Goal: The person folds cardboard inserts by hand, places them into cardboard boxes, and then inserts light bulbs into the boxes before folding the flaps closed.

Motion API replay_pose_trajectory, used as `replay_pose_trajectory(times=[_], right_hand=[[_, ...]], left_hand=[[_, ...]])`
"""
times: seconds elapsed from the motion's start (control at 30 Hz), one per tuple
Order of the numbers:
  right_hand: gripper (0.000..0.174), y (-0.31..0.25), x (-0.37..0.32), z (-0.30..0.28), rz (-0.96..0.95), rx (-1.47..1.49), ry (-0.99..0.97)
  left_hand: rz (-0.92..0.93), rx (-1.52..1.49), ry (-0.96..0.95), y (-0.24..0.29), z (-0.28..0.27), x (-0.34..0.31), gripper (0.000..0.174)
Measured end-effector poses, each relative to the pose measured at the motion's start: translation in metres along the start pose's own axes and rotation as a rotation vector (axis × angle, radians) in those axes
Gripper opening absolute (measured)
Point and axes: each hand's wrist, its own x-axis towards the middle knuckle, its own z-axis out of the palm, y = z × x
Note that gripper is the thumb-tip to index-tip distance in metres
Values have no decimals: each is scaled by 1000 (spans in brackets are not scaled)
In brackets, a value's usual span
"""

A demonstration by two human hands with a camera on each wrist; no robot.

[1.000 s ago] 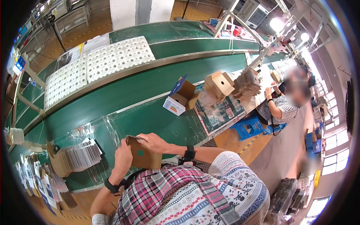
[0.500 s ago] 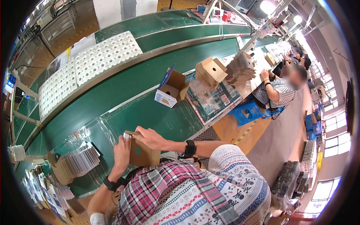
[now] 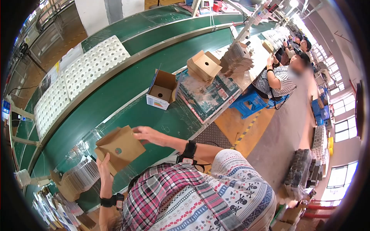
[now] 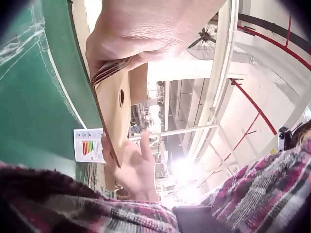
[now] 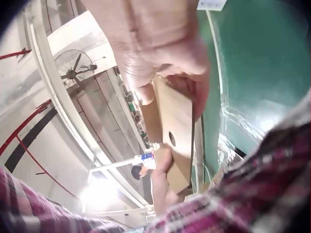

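Note:
In the head view, a brown folded cardboard insert [image 3: 125, 150] with a round hole is held up before the person's body, its flat face tilted toward the camera. My left hand [image 3: 105, 169] grips its lower left edge, thumb on the near face. In the left wrist view, the left hand [image 4: 141, 39] pinches folded layers of the card. At the opposite end is my right hand [image 3: 148, 135]; in the right wrist view, the right hand [image 5: 160, 58] has its thumb and fingers on either side of the card's edge.
An open box [image 3: 160, 90] with a holed insert inside stands ahead on the green bench [image 3: 177, 125]. Stacked inserts [image 3: 204, 65] lie beyond it. A row of folded cards [image 3: 81, 177] sits at left, near white perforated trays [image 3: 94, 63]. Another person [image 3: 279, 79] sits at right.
The insert has swung up and left, turning its broad face into view, and both hands have moved apart along it. The head view has shifted, so the bench items sit further left.

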Motion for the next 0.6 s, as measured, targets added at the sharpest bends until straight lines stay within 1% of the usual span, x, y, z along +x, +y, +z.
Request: replay_pose_trajectory(times=[0.1,0.13,0.23,0.27,0.33,0.37,0.4,0.43,0.47,0.53,0.57,0.6], right_hand=[[43,26,4,6,-253,-256,89],[40,27,7,2,-247,-379,135],[37,34,22,-5,-290,-656,252],[36,31,22,-8,-290,-589,269],[36,8,23,-9,-292,-462,290],[37,0,25,-16,-151,-77,177],[37,-6,25,-23,2,307,64],[38,-10,24,-28,158,689,-47],[37,-10,23,-29,121,688,-134],[38,-6,21,-29,54,635,-150],[38,-5,20,-29,21,609,-163],[38,-6,18,-32,70,539,-184]], left_hand=[[-20,-30,51,-12,25,-4,36],[-36,-60,-50,-15,30,-4,42],[200,46,-50,-24,72,-14,44],[212,33,-50,-22,83,-11,44],[172,72,-40,-18,81,5,43],[150,89,-30,-16,74,13,43],[91,44,-42,-14,66,18,43],[101,30,-30,-16,64,20,43],[114,16,-16,-17,63,21,43],[162,-8,13,-23,61,18,43],[158,-1,14,-28,62,16,43],[155,6,17,-32,65,13,43]])
